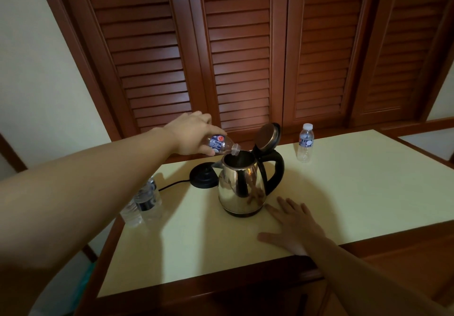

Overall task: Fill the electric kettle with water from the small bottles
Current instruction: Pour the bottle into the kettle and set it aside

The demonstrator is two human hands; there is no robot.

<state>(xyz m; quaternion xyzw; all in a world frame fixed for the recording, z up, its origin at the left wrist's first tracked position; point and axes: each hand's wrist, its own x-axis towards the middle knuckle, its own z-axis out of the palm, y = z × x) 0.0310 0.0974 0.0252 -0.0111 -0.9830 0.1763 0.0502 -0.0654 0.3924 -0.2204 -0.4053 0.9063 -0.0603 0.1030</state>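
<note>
On the pale counter (344, 193), near its middle, a steel electric kettle (239, 188) standing upright off its base, lid (268, 136) hinged open and tipped back, black handle (276, 168) toward the right. Above the kettle's open mouth, a small bottle (222, 145) tilted neck-down, uncapped mouth just over the rim, gripped around its body by the left hand (194, 132) with fingers and thumb curled round it; water flow not discernible. Just behind and left of the kettle, the round black base (203, 175) with its cord (173, 185) trailing left. At the counter's left edge, two more small bottles (145, 201) upright, touching or nearly so, partly hidden behind the left forearm. Well apart to the right of the kettle, near the back edge, another capped bottle (305, 143) standing upright. Right hand (293, 224) flat on the counter just in front and right of the kettle, fingers spread and straight, holding nothing. Behind the counter, dark wooden louvred doors (240, 57).
</note>
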